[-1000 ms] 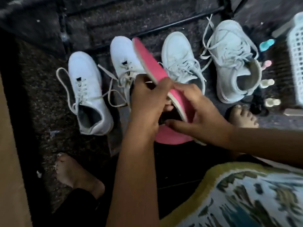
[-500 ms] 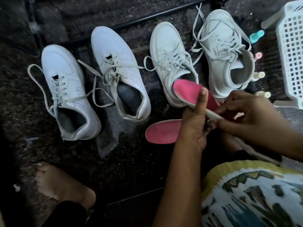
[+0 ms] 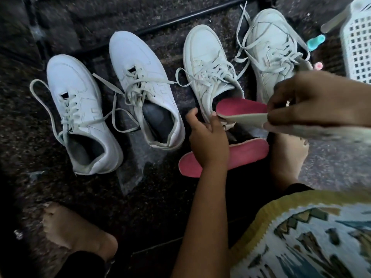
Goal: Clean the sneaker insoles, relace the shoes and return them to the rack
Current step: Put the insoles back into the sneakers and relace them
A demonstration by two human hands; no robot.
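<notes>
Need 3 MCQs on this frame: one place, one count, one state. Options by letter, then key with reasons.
1. Where does the loose pink insole lie?
A. Tucked inside a sneaker
B. On the floor, in front of the third sneaker
C. Hanging on a hook

2. How many white sneakers stand in the row?
A. Two
B. Four
C. Six

3. What does the right hand do?
A. Rests flat on the floor
B. Ties a lace
C. Pinches the other pink insole

Key:
1 B: it lies flat, partly under the left hand, which grips the third sneaker.
2 B: four stand side by side.
3 C: its fingers pinch one end; the other end sits at the third sneaker's opening.
</notes>
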